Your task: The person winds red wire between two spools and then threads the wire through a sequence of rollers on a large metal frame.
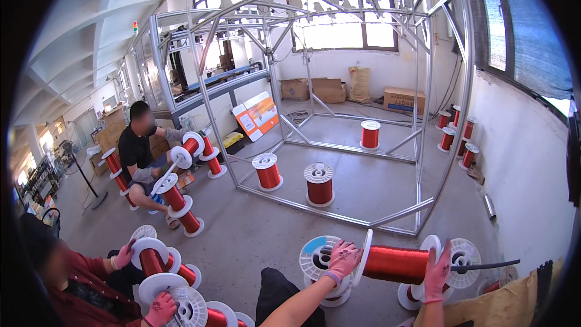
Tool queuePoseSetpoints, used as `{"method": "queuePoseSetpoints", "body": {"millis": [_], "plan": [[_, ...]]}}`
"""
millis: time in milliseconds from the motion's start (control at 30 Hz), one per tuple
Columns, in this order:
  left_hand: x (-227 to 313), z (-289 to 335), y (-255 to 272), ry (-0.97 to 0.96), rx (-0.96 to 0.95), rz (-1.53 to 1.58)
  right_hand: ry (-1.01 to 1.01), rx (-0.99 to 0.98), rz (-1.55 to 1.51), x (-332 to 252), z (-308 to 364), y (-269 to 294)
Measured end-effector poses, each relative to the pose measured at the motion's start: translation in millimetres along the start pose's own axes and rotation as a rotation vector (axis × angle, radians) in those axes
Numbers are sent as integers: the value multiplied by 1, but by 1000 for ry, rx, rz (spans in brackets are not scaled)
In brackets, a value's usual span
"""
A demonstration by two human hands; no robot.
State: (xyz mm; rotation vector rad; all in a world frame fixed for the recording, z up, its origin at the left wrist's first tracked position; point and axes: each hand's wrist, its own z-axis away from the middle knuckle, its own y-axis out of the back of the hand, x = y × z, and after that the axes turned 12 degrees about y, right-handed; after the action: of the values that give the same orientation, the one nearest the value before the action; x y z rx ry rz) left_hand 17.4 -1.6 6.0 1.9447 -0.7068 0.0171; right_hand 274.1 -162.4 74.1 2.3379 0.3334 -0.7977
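A large spool of red wire (pixel 396 263) lies on its side in front of me, with white flanges at both ends. My left hand (pixel 344 260), in a pink glove, is closed round a dark rod at the spool's left flange; the rod's tip shows beside the fingers. Out past the right flange sticks a length of dark rod (pixel 493 264). My right hand (pixel 437 271), also gloved in pink, grips that right flange. Beneath the left hand stands a spool with a white top and blue patch (pixel 315 246); another white-flanged spool (pixel 466 254) is beyond the right hand.
A metal frame (pixel 339 213) stands ahead, with red spools (pixel 319 184) on the floor in and around it. At left, a pink-gloved co-worker (pixel 85 278) handles spools; farther back, another person (pixel 142 145) sits among more. Brown cloth (pixel 502 303) lies at lower right.
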Motion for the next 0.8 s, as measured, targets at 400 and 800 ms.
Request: {"method": "queuePoseSetpoints", "body": {"millis": [400, 800], "plan": [[0, -4, 1, 29, -84, -9, -35, 169, -218, 11, 5, 7], [3, -8, 6, 16, 21, 39, -221, 41, -136, 23, 61, 4]]}}
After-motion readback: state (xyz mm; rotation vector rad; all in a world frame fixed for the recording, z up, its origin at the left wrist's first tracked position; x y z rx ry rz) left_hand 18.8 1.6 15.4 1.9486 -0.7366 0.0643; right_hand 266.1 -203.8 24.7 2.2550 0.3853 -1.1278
